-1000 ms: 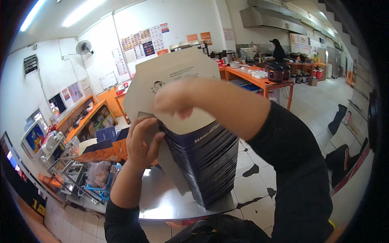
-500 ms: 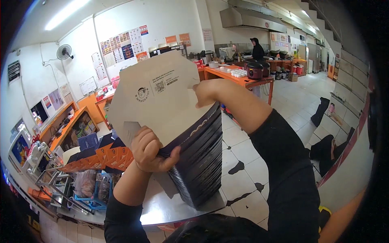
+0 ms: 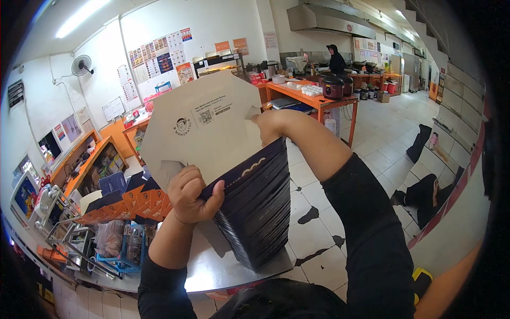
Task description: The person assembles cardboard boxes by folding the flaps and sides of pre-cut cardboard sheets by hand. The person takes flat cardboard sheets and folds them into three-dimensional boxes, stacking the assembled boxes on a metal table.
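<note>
A tall stack of folded dark-blue cardboard food cartons [image 3: 254, 215] stands in front of me. The top carton [image 3: 212, 146] is raised, its cream inner side facing me with a printed emblem and a small square code. My left hand [image 3: 194, 196] is closed around its near left edge, thumb on the dark outer face. On the right, my right hand [image 3: 270, 125] is closed at the carton's side flap, its fingers partly hidden by the board. A grey side flap [image 3: 171, 168] sticks up beside my left hand.
The stack rests on a metal table [image 3: 212, 279]. To the left are orange-and-blue cartons [image 3: 141, 201] and a blue basket [image 3: 125, 258] with plastic-wrapped items. An orange table [image 3: 319, 101] holds a dark red rice cooker [image 3: 333, 87]. A person in black [image 3: 336, 61] stands far back.
The raised carton has tipped slightly lower, showing more of the rack behind it. My right hand's fingers have drawn in toward the side flap. My left hand keeps its hold.
</note>
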Demonstrator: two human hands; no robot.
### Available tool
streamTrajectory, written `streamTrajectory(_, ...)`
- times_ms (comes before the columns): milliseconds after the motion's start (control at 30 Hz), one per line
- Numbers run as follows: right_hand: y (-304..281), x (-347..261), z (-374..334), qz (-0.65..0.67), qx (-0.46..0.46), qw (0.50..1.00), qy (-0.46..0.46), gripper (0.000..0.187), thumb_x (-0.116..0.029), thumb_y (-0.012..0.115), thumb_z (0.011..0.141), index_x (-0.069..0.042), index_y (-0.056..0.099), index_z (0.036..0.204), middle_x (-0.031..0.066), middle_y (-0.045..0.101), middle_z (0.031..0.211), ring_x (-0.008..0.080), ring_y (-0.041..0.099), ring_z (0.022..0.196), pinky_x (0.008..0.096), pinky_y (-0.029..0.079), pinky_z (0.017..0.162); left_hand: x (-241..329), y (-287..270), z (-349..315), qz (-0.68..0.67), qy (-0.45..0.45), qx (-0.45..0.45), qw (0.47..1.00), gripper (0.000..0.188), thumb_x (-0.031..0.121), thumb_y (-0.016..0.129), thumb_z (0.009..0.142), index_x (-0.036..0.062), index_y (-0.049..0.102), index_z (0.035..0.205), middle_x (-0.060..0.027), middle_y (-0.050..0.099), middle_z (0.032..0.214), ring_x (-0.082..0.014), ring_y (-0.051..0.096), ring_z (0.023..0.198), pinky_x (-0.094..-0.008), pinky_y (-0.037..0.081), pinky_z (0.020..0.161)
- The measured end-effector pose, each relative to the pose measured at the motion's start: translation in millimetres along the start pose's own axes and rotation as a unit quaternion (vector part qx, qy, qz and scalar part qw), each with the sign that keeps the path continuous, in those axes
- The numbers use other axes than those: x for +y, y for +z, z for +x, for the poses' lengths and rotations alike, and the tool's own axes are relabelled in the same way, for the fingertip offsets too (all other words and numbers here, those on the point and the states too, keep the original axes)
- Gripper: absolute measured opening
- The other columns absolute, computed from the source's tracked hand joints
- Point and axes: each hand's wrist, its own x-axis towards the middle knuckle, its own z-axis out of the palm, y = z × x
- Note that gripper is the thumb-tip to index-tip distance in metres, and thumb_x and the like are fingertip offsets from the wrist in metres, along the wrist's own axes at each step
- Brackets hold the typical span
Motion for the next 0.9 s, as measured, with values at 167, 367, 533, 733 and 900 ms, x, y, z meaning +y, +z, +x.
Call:
streamTrajectory(167, 2, -6, -15, -0.022, -0.015, 0.999, 0.028, 0.064, -0.018, 0.07, 0.067, 0.003, 0.046, 0.123, 0.0228, 0.061, 0.109, 0.0344, 0.06, 0.101, 0.0385, 0.047, 0.086, -3, 4, -7, -0.019, 0.08, 0.021, 0.996, 0.029, 0.003, 0.068, 0.064, 0.0057, 0.041, 0.055, -0.0081, 0.047, 0.056, -0.0247, 0.049, 0.048, -0.0319, 0.043, 0.049)
streamTrajectory(367, 9, -3, -21, -0.012, 0.028, 0.999, 0.024, 0.054, -0.011, 0.064, 0.067, 0.004, 0.05, 0.117, 0.0238, 0.063, 0.101, 0.0357, 0.061, 0.097, 0.0397, 0.049, 0.082, -6, 3, -10, -0.022, 0.084, 0.002, 0.996, 0.029, 0.004, 0.068, 0.064, 0.0057, 0.04, 0.055, -0.0091, 0.048, 0.058, -0.0256, 0.051, 0.051, -0.0328, 0.043, 0.05)
streamTrajectory(533, 15, -6, -26, 0.018, 0.084, 0.996, 0.022, 0.049, -0.006, 0.058, 0.066, 0.004, 0.052, 0.114, 0.0247, 0.063, 0.096, 0.0376, 0.062, 0.092, 0.0402, 0.05, 0.079, -6, 3, -13, -0.012, 0.087, 0.005, 0.996, 0.029, 0.003, 0.067, 0.064, 0.006, 0.04, 0.054, -0.0087, 0.047, 0.057, -0.0255, 0.051, 0.052, -0.0329, 0.044, 0.051)
streamTrajectory(733, 13, -7, -19, 0.002, 0.065, 0.998, 0.026, 0.048, -0.007, 0.058, 0.065, 0.002, 0.054, 0.112, 0.0249, 0.063, 0.096, 0.037, 0.062, 0.092, 0.0405, 0.05, 0.079, -11, 4, -14, -0.027, 0.08, 0.029, 0.996, 0.028, 0.003, 0.067, 0.063, 0.0061, 0.041, 0.054, -0.0079, 0.046, 0.057, -0.0249, 0.05, 0.05, -0.0324, 0.043, 0.05)
streamTrajectory(900, 21, 4, -10, 0.063, 0.14, 0.986, 0.059, 0.053, -0.023, 0.067, 0.072, 0.001, 0.053, 0.117, 0.0224, 0.063, 0.104, 0.0348, 0.061, 0.098, 0.0377, 0.047, 0.086, -18, 2, -20, -0.05, 0.055, 0.03, 0.997, 0.028, 0.016, 0.07, 0.066, 0.0043, 0.046, 0.058, -0.0093, 0.048, 0.06, -0.0258, 0.049, 0.053, -0.0339, 0.041, 0.052)
